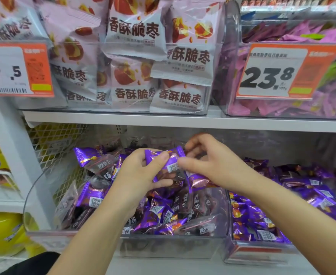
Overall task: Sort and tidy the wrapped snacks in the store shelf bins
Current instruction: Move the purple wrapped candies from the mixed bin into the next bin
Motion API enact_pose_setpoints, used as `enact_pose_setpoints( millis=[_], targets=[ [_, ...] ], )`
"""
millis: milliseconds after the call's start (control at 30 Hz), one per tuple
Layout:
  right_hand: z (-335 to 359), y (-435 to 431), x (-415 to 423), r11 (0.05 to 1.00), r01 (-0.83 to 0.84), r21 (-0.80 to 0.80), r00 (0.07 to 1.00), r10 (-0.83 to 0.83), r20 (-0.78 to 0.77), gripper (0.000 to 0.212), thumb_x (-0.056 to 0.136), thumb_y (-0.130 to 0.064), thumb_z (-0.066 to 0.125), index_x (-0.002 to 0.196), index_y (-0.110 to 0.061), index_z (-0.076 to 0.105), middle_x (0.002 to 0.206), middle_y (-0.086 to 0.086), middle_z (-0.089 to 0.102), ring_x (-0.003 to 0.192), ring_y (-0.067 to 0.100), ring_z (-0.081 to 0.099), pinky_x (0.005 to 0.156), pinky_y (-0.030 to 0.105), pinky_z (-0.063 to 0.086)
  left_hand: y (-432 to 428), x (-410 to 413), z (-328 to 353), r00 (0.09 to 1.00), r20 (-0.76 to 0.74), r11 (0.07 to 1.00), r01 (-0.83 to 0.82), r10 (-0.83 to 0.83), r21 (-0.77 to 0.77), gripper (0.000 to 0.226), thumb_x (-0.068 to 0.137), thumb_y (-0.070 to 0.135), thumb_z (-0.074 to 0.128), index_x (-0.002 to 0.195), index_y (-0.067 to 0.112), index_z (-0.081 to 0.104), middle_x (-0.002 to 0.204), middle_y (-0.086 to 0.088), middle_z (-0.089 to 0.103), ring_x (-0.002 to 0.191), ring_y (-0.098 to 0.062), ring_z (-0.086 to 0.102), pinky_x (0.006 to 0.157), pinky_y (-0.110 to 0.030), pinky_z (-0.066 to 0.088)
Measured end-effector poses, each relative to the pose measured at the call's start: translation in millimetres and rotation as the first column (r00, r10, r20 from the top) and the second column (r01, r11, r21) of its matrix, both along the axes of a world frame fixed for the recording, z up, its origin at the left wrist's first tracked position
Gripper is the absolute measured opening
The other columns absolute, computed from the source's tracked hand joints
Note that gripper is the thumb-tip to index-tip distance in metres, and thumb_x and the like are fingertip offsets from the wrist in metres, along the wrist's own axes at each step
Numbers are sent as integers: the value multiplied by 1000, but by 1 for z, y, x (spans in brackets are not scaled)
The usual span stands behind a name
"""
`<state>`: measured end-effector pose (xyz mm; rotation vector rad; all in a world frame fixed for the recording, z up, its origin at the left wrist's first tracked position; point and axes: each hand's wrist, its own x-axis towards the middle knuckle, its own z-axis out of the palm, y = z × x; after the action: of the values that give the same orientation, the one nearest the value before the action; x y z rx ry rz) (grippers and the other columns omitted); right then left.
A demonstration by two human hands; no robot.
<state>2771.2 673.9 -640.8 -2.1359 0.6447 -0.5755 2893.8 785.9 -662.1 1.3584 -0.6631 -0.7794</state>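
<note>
A clear plastic bin (175, 242) on the lower shelf holds several purple-wrapped snacks (159, 215). Above the pile, my left hand (137, 171) grips a purple wrapped snack (168, 162) with thumb on its front. My right hand (208, 161) pinches the right end of the same snack near its barcode, other fingers curled above. A second purple snack (199, 180) lies just below my right hand.
A neighbouring clear bin (248, 253) at the right holds more purple snacks (305, 193). On the upper shelf (183, 121) stand a bin of pink-white jujube bags (159, 76) and a bin of pink wrappers (282, 108) with orange price tags (278, 74). Yellow packs (2, 233) sit at the left.
</note>
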Motion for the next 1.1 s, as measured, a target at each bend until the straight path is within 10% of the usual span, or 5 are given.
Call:
enact_pose_setpoints(
  millis=[200,467,800,933,1100],
  targets=[
    [1,-5,-1,846,-37,532,988,-49,147,19,82,-20,67,67,-13,57,60,6,53,47,13,45,47,23,38,-3,1,-3,994,-36,993,-105,107,46,20,90,24,58,97,6,55,105,-27,63,63,-16,69,50,-22,54],
    [-9,11,13,948,133,-290,974,-71,215,13,87,-20,61,76,-20,54,78,-2,54,74,-7,44,67,5,34,-3,-9,1,960,-253,993,120,-118,-7,32,89,32,53,101,3,58,90,-15,69,69,-16,68,56,-25,56],
    [-17,8,1,977,40,-208,994,-18,111,49,76,-62,42,117,-36,48,105,-21,44,106,0,41,88,6,30,4,-6,-8,971,96,976,219,-217,-4,59,67,2,78,119,15,55,108,-4,70,99,-19,67,85,-30,54],
    [1,2,-38,957,-282,-66,957,276,-85,79,67,-36,76,133,-43,34,136,-20,32,126,-16,30,103,2,23,5,-17,-3,945,173,952,294,-277,-81,60,63,4,72,120,16,54,111,-1,69,101,-16,66,82,-23,53],
    [10,-21,-88,980,-198,35,979,199,-35,86,63,-16,84,134,-38,41,134,-7,48,119,2,52,103,29,43,-14,-59,13,871,296,905,423,-393,-45,59,66,2,74,118,24,54,103,8,72,93,-11,69,75,-18,53]
  ],
)
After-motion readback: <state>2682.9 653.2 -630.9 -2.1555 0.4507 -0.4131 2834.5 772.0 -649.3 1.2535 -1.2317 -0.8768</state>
